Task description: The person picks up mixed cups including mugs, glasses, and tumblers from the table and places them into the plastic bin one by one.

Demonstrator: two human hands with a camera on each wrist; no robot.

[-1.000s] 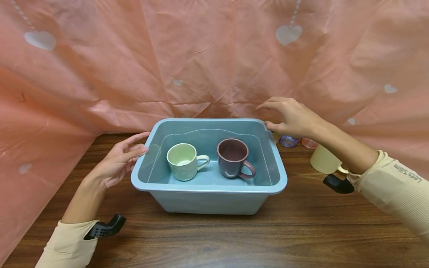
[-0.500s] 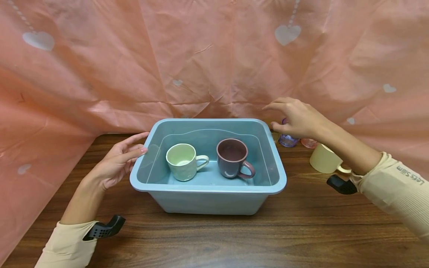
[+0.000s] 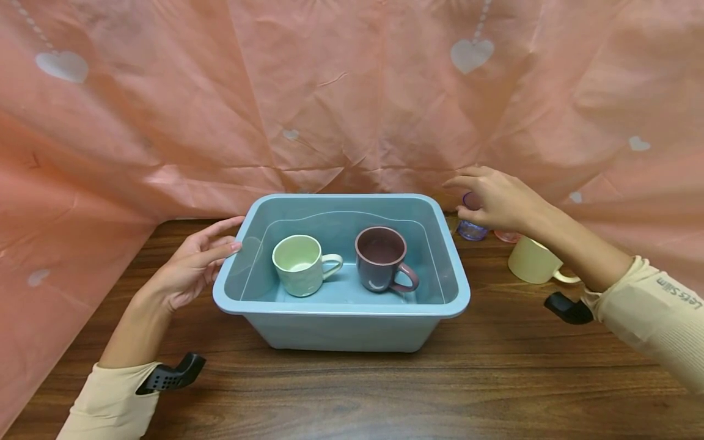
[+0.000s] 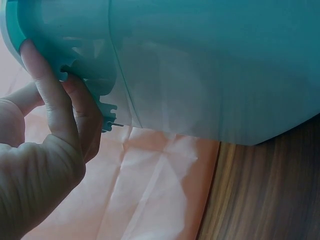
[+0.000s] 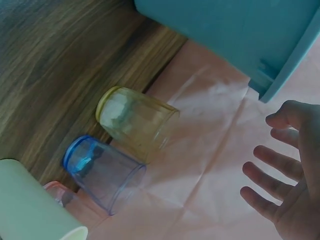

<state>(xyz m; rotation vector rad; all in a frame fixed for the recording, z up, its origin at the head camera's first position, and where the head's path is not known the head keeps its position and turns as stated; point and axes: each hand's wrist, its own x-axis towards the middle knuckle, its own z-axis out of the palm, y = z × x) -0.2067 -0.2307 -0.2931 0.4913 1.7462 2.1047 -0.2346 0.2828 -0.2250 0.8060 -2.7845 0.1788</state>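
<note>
Now the tub (image 3: 341,333), likely light, best rim-held, is pinched there by the left hand (image 3: 189,267), right hand (image 3: 503,201) loosely spread beside it.

Smooth plastic on the tub (image 3: 341,333), soft sheen along its rim! Glossy, glazed-looking purple mug (image 3: 374,274); glossy green mug (image 3: 299,280) too, its wall faintly uneven. The yellow mug (image 3: 530,263) looks smooth, duller. Tumblers (image 5: 105,172), see-through and shiny, glass or plastic, I can't tell! Grained wood table (image 3: 352,391), satiny; crinkled, shiny sheeting (image 3: 352,91); ribbed cloth sleeve (image 3: 668,330), matt.
</note>
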